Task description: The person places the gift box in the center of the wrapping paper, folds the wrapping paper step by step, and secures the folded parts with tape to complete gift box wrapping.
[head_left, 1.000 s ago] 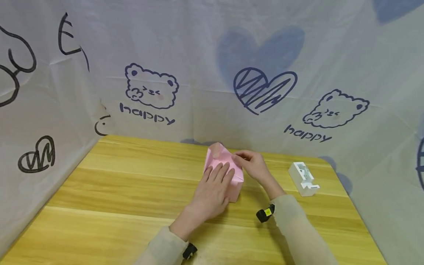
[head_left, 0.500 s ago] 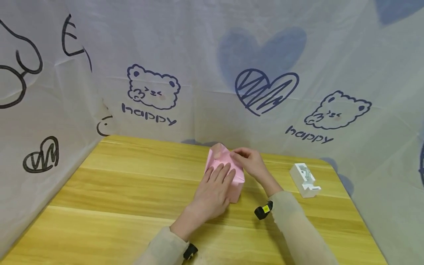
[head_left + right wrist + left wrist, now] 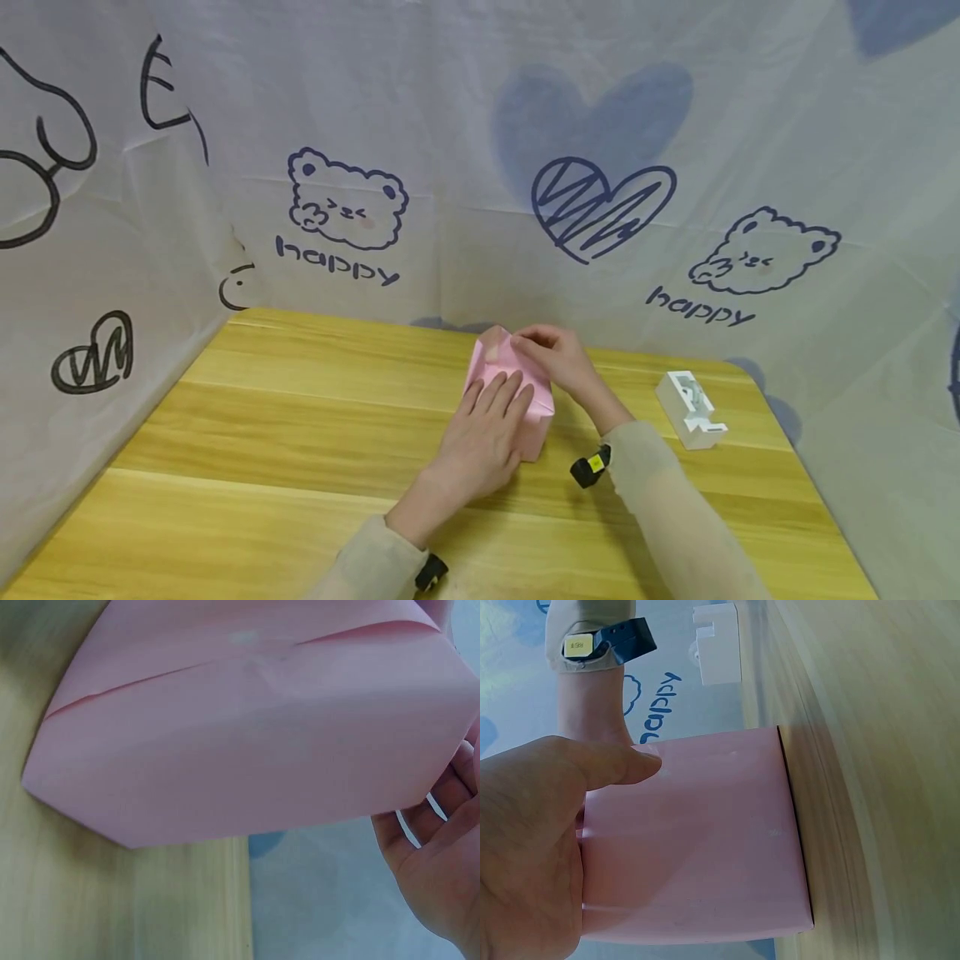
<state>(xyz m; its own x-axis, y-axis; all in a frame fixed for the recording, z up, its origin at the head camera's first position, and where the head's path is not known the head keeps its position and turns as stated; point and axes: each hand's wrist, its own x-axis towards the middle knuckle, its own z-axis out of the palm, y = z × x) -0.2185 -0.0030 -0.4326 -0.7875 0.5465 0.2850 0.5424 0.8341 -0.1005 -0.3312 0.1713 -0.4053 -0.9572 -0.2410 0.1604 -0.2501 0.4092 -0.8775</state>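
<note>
A box wrapped in pink paper (image 3: 533,439) stands on the table, below the middle of the head view. My left hand (image 3: 480,433) lies over its top with straight fingers. In the left wrist view, the thumb of that hand (image 3: 532,840) rests along the upper edge of the box's pink side (image 3: 690,847). At the top right edge, my right hand (image 3: 561,360) pinches a paper flap between thumb and fingertips. The right wrist view has a long side (image 3: 262,765) with an overlapping seam, and the right hand (image 3: 450,862) at the frame's right edge.
A white tape dispenser (image 3: 690,410) stands to the right of the box. The wooden table (image 3: 300,400) meets a pale printed cloth (image 3: 450,100) behind and at both sides. Each wrist wears a small black camera (image 3: 590,467).
My right hand has slid a little left and away along the box's top right edge, carrying the paper flap inward. The left hand stays in place.
</note>
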